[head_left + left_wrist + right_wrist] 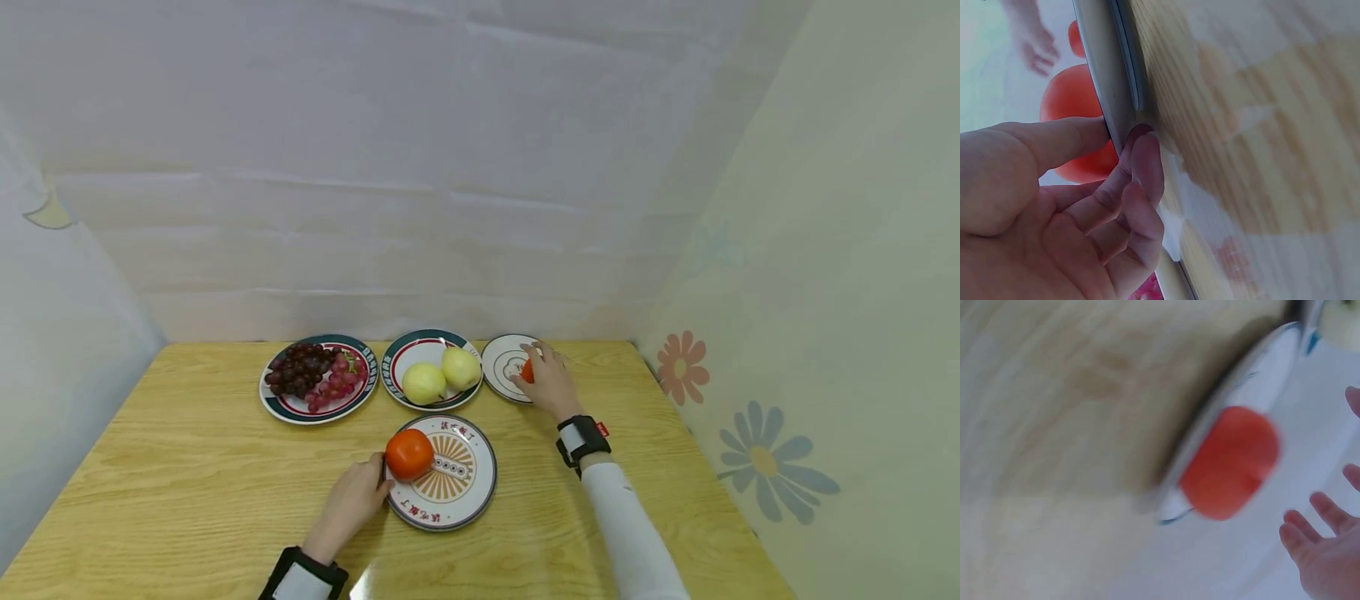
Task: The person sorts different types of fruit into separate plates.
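My left hand point(351, 500) pinches the left rim of a white plate with a printed sunburst pattern point(472, 487). In the left wrist view its thumb lies over the rim point(1099, 50) and the fingers are curled beneath. A large red tomato point(409, 455) sits on that plate, close to the thumb. At the back right, a second tomato point(1232, 462) rests on a small white plate point(498, 353). Right above it is my right hand point(553, 385), whose spread fingers show apart from the tomato in the right wrist view.
Two green-rimmed plates stand along the back of the wooden table point(225, 483). The left plate point(268, 403) carries dark and red grapes point(302, 368); the middle plate point(397, 354) bears two yellow-green pears point(424, 383). A pale cloth wall point(450, 275) rises behind the table.
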The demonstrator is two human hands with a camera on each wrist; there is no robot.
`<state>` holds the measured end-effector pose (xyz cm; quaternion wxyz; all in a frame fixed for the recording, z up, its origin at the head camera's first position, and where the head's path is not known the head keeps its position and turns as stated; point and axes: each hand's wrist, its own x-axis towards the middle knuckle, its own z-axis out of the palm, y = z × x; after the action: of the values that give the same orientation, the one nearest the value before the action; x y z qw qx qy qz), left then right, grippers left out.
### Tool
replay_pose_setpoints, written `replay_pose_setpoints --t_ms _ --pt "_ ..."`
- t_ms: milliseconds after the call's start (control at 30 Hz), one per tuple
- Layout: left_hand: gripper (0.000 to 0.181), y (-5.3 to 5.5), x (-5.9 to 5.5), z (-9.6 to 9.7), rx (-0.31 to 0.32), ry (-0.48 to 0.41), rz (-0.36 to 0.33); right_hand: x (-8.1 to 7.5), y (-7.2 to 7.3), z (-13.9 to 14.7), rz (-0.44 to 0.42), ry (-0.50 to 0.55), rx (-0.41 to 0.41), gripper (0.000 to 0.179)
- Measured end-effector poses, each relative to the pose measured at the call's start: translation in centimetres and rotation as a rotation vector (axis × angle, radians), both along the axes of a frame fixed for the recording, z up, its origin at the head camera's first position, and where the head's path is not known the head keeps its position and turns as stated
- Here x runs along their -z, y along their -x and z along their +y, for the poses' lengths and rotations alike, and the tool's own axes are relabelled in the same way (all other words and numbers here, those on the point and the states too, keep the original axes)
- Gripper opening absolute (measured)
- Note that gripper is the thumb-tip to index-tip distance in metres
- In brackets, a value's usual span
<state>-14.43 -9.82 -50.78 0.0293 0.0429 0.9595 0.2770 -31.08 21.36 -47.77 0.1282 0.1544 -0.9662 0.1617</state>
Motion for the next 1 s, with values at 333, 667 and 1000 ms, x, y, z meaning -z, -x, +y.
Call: replay_pose_setpoints --t_ms 333,667,1000 --pt "0.028 -0.3 0.0 0.0 0.016 -0.001 0.085 -3.8 -6.9 -8.1 0.087 -0.172 -0.429 0.057" --pt "0.024 -0.5 0.0 0.0 0.021 0.002 0.127 -1.9 -10.3 -11.8 0.085 -0.304 -0.665 0.061" --pt "0.026 -0.5 0.1 -0.1 0.025 0.008 0.121 -0.6 -11.0 -13.5 -0.03 -0.347 -0.646 0.074"
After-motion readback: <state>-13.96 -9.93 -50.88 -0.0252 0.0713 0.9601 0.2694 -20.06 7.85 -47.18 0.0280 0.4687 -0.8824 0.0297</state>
